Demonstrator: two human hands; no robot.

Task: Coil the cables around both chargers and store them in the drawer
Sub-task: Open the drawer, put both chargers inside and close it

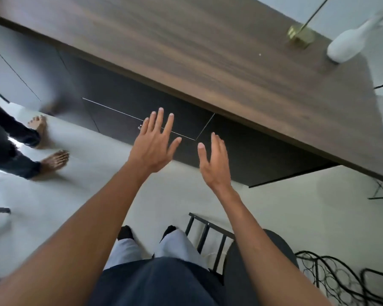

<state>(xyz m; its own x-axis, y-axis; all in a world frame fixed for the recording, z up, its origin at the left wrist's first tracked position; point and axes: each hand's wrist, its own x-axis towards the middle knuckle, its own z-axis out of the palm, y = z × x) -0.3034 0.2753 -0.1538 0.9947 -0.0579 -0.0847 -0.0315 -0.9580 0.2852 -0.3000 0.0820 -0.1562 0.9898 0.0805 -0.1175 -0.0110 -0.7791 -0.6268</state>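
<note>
My left hand is stretched out in front of me, fingers spread, holding nothing. It hovers in front of the closed dark drawer front under the wooden desktop. My right hand is held edge-on beside it, fingers apart and empty, in front of the dark cabinet face. A small metal fitting on the drawer front peeks out just left of my left fingers. No charger or cable shows anywhere in view.
A white vase and a brass lamp base stand on the desktop's far right. A black metal chair is at my right leg, a black wire rack further right. Another person's bare feet stand on the pale floor at left.
</note>
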